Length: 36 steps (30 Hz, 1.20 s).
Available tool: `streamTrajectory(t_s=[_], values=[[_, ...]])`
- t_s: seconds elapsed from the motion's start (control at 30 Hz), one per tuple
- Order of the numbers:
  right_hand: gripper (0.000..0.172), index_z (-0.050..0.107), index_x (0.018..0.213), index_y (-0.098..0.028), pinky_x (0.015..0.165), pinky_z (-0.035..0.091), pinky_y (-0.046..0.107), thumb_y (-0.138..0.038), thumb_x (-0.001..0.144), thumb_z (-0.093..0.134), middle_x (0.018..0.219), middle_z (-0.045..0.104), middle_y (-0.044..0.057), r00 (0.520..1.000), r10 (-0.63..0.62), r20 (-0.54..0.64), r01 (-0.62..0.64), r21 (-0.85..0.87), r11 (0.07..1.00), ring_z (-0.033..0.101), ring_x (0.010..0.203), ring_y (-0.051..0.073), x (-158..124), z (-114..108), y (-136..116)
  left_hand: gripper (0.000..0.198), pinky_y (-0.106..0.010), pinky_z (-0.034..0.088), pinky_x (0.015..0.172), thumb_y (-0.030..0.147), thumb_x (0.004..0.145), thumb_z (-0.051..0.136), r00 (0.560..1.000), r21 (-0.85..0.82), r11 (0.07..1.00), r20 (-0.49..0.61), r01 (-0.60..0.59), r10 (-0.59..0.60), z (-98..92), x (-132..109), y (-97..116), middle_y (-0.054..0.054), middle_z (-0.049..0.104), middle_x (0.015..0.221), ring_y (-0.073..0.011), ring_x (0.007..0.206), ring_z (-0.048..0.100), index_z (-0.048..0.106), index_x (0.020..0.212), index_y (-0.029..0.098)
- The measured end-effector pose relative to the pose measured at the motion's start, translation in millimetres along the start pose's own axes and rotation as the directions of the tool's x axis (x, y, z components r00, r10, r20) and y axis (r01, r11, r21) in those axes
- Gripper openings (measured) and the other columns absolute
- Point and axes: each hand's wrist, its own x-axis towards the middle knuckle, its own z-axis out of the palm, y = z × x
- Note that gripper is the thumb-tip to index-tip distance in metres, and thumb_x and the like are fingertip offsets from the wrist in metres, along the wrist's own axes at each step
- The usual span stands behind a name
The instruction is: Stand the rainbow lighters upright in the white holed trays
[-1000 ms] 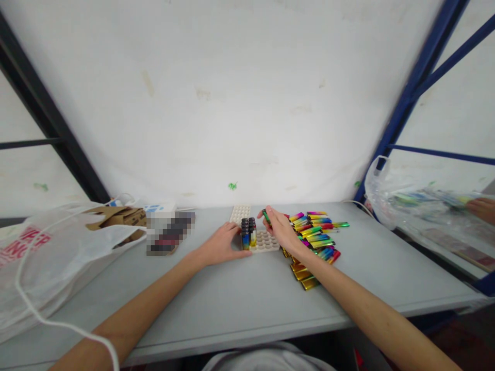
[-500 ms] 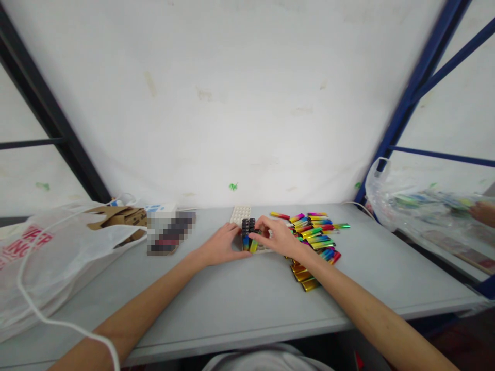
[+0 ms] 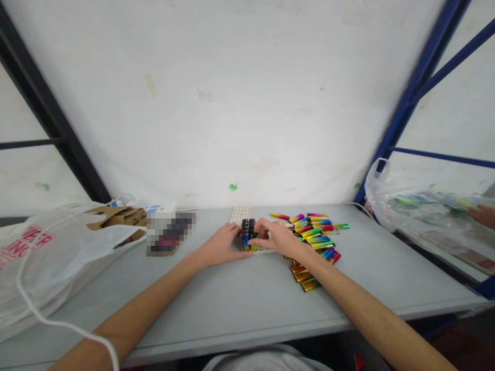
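Note:
A white tray (image 3: 241, 214) with rows of round holes lies on the grey table. Black-topped lighters (image 3: 245, 234) with shiny coloured bodies stand upright in rows at its near left part. My left hand (image 3: 222, 246) is curled around that corner, its fingers at the left side and its thumb along the front edge. My right hand (image 3: 276, 236) is over the tray, thumb and forefinger pinched on a dark-topped lighter (image 3: 257, 236) beside the standing rows. The fingers partly cover this lighter. Right of the tray lies a loose pile of rainbow-coloured lighters (image 3: 315, 239), partly behind my right forearm.
On the left are a white plastic bag (image 3: 73, 257), a cardboard box (image 3: 124, 216) and a blurred-out dark object (image 3: 172, 234). A white cable (image 3: 64, 323) crosses the bag. Beyond the blue frame (image 3: 410, 103), another person's hand (image 3: 483, 214) is near clear plastic bags (image 3: 425, 201).
My right fingers have shifted slightly left and down, and the yellow-green lighter that leaned at the front of the tray now shows less and sits lower. My left hand keeps its place.

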Motion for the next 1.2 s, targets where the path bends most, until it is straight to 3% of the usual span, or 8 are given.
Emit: streamTrajectory(t_s=[0.27,0.53,0.6,0.73,0.83,0.97,1.2], values=[[0.034,0.065,0.102,-0.023,0.062,0.041,0.026,-0.056,0.096,0.075,0.070,0.065,-0.004,0.999,-0.029,0.044,0.030,-0.023,0.999,0.059,0.063,0.016,0,-2,5,0.064,-0.047,0.052,0.103,0.071,0.085,0.078,1.000,-0.011,1.000,0.017,0.011,-0.011,-1.9,0,1,-0.012,0.071,0.121,-0.0345,0.112,0.065,0.068,0.125,0.022],[0.046,0.063,0.126,-0.023,0.062,0.044,0.026,-0.056,0.096,0.075,0.073,0.068,-0.004,0.999,0.047,-0.004,-0.047,0.042,0.998,0.062,0.065,0.017,1,6,-2,0.066,-0.048,0.052,0.103,0.072,0.085,0.077,1.000,-0.012,1.000,0.007,0.007,-0.007,-1.7,0,1,-0.013,0.071,0.120,-0.0353,0.113,0.065,0.068,0.126,0.021],[0.039,0.065,0.124,-0.022,0.066,0.046,0.027,-0.054,0.102,0.067,0.075,0.070,-0.002,0.995,0.057,-0.078,-0.057,-0.006,0.998,0.063,0.067,0.017,3,-2,2,0.066,-0.048,0.052,0.104,0.071,0.085,0.077,1.000,-0.019,1.000,0.003,0.011,-0.011,-1.8,0,1,-0.013,0.071,0.123,-0.0353,0.115,0.065,0.068,0.127,0.021],[0.033,0.073,0.098,-0.017,0.083,0.050,0.031,-0.038,0.111,0.052,0.092,0.075,0.009,0.984,0.051,-0.169,-0.096,-0.272,0.957,0.066,0.083,0.020,4,-30,31,0.067,-0.048,0.053,0.104,0.073,0.083,0.079,0.999,-0.011,0.999,0.013,0.036,-0.036,-2.7,0,3,-0.014,0.071,0.122,-0.0368,0.116,0.065,0.069,0.122,0.020],[0.024,0.078,0.095,-0.016,0.092,0.050,0.034,-0.028,0.105,0.061,0.099,0.077,0.014,0.991,0.123,-0.056,-0.135,-0.388,0.912,0.069,0.095,0.024,-3,-52,57,0.065,-0.048,0.053,0.104,0.073,0.081,0.079,0.998,0.009,0.998,0.024,0.056,-0.056,-3.5,1,4,-0.014,0.071,0.119,-0.0370,0.114,0.066,0.070,0.118,0.021],[0.019,0.083,0.090,-0.021,0.086,0.053,0.033,-0.035,0.097,0.073,0.089,0.080,0.010,0.968,0.231,0.101,-0.180,-0.364,0.914,0.072,0.087,0.026,-15,-69,74,0.064,-0.049,0.055,0.103,0.073,0.082,0.078,0.998,0.027,0.998,0.034,0.052,-0.052,-3.5,2,5,-0.015,0.071,0.118,-0.0364,0.111,0.066,0.069,0.115,0.020],[0.018,0.082,0.092,-0.022,0.081,0.053,0.033,-0.031,0.098,0.068,0.093,0.081,0.009,0.966,0.225,0.129,-0.157,-0.398,0.904,0.072,0.084,0.026,-13,-65,77,0.064,-0.049,0.056,0.102,0.076,0.082,0.076,0.998,0.033,0.998,0.030,0.052,-0.053,-2.5,1,2,-0.014,0.070,0.118,-0.0360,0.112,0.066,0.068,0.115,0.022]])
